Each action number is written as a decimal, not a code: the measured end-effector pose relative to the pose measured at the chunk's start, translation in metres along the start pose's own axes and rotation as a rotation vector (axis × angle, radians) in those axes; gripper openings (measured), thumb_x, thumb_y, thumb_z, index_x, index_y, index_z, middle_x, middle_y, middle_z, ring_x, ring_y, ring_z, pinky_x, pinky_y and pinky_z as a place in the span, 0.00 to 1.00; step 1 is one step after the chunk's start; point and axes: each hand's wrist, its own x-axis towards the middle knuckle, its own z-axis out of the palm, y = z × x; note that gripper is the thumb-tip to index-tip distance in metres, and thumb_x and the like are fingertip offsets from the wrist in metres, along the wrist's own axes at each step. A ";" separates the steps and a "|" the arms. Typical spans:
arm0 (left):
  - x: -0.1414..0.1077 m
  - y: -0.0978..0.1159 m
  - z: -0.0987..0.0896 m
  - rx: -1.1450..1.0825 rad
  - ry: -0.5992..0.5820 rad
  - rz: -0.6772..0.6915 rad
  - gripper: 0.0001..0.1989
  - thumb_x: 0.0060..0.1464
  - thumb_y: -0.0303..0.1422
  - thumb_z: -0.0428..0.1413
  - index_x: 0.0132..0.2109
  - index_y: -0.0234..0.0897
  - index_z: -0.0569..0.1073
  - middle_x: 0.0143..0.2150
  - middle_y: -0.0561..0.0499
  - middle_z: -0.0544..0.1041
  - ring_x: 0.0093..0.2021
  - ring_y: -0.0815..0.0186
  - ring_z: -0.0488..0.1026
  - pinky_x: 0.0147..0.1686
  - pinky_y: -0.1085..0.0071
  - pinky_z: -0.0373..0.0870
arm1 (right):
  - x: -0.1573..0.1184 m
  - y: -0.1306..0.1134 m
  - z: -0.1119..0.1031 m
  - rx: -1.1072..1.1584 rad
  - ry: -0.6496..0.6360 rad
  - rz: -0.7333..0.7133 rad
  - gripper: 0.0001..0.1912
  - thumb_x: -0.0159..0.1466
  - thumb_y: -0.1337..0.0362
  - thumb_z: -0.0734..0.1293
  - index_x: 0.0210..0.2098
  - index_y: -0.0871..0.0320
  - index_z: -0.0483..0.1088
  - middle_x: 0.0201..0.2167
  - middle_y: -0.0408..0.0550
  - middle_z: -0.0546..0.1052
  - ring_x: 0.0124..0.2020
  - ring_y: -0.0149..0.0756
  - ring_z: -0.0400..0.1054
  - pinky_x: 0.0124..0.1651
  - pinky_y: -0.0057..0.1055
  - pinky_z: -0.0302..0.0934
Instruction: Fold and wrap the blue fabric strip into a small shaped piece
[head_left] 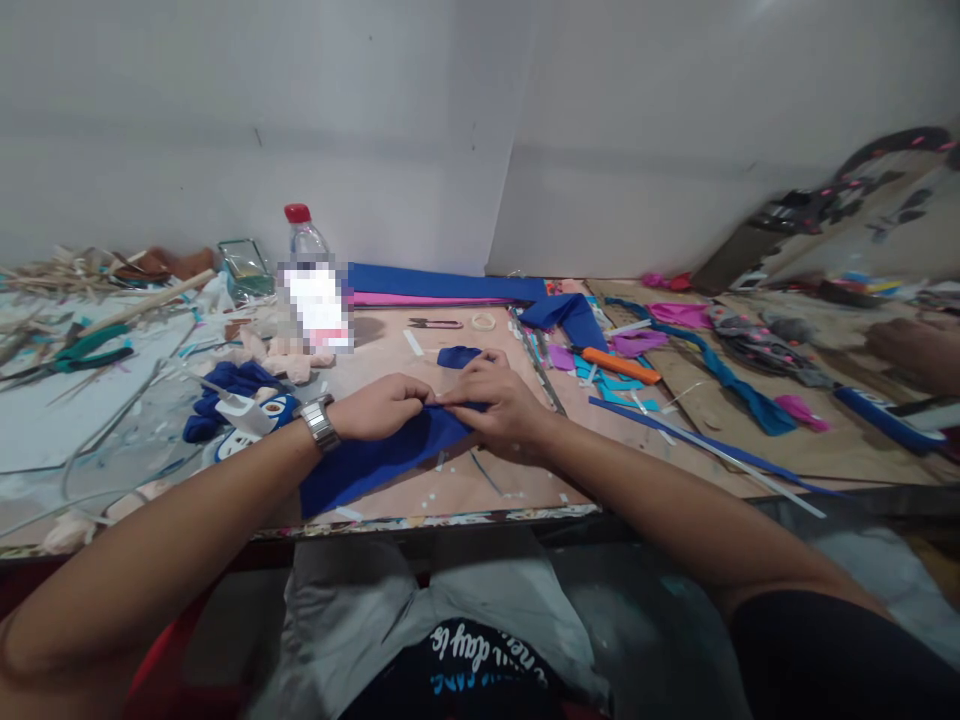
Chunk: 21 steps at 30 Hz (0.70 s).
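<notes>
A blue strip of fabric [382,455] lies slantwise on the table in front of me. My left hand [386,405], with a metal watch at its wrist, is closed on the strip's upper edge. From the right, my right hand [499,400] pinches the same fabric, and the fingertips of both hands nearly meet. Part of the strip is hidden under the fingers. A small blue fabric piece [456,356] lies just beyond my right fingers. Farther back are thread snips [436,323] and a roll of tape [482,321].
A red-capped bottle [298,213] stands behind my left hand. Green-handled pliers [94,348] and a white plug [244,412] with its cable lie left. An orange cutter [621,365] and fabric scraps [679,315] lie right. Another person's hand [919,350] shows at far right.
</notes>
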 end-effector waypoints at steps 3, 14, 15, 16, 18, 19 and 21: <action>0.000 -0.002 0.000 0.011 -0.011 0.003 0.16 0.54 0.27 0.46 0.40 0.34 0.78 0.36 0.50 0.79 0.37 0.62 0.71 0.42 0.65 0.68 | -0.001 0.000 0.001 -0.005 0.014 -0.010 0.06 0.68 0.62 0.71 0.41 0.51 0.82 0.32 0.44 0.83 0.38 0.35 0.75 0.58 0.46 0.49; 0.000 0.000 -0.001 -0.016 -0.045 0.065 0.16 0.55 0.29 0.49 0.46 0.36 0.79 0.45 0.47 0.81 0.46 0.59 0.74 0.50 0.63 0.68 | -0.001 0.000 0.001 -0.013 0.045 0.032 0.05 0.67 0.63 0.71 0.39 0.51 0.82 0.32 0.43 0.84 0.37 0.36 0.74 0.58 0.45 0.50; 0.000 0.000 -0.001 -0.016 -0.048 0.060 0.15 0.57 0.31 0.49 0.45 0.36 0.79 0.45 0.47 0.81 0.45 0.59 0.74 0.50 0.63 0.68 | -0.001 0.000 0.001 -0.012 0.042 0.028 0.05 0.67 0.63 0.71 0.39 0.51 0.82 0.32 0.43 0.84 0.37 0.36 0.74 0.58 0.45 0.50; 0.000 0.000 -0.001 -0.016 -0.052 0.056 0.15 0.58 0.32 0.49 0.45 0.36 0.79 0.44 0.47 0.80 0.44 0.59 0.73 0.49 0.63 0.68 | 0.000 0.000 0.001 -0.012 0.036 0.023 0.05 0.67 0.63 0.71 0.39 0.51 0.82 0.32 0.43 0.83 0.37 0.35 0.74 0.58 0.45 0.50; 0.000 -0.001 -0.001 -0.012 -0.066 0.047 0.15 0.56 0.30 0.48 0.44 0.35 0.78 0.42 0.48 0.79 0.42 0.60 0.73 0.48 0.63 0.68 | 0.000 0.000 0.001 -0.012 0.028 0.020 0.06 0.67 0.64 0.71 0.40 0.51 0.82 0.33 0.43 0.83 0.38 0.35 0.74 0.58 0.45 0.49; 0.000 -0.001 -0.002 -0.009 -0.070 0.041 0.15 0.54 0.28 0.47 0.43 0.35 0.77 0.41 0.48 0.79 0.42 0.61 0.72 0.47 0.64 0.68 | 0.000 0.000 0.001 -0.012 0.026 0.017 0.06 0.67 0.64 0.71 0.40 0.50 0.82 0.33 0.43 0.83 0.38 0.35 0.74 0.58 0.45 0.49; 0.000 -0.002 -0.002 -0.006 -0.075 0.037 0.16 0.52 0.26 0.46 0.42 0.35 0.77 0.40 0.49 0.78 0.41 0.61 0.71 0.46 0.64 0.67 | 0.000 0.000 0.001 -0.007 0.027 0.010 0.06 0.67 0.64 0.71 0.40 0.50 0.82 0.33 0.43 0.83 0.38 0.35 0.75 0.58 0.45 0.49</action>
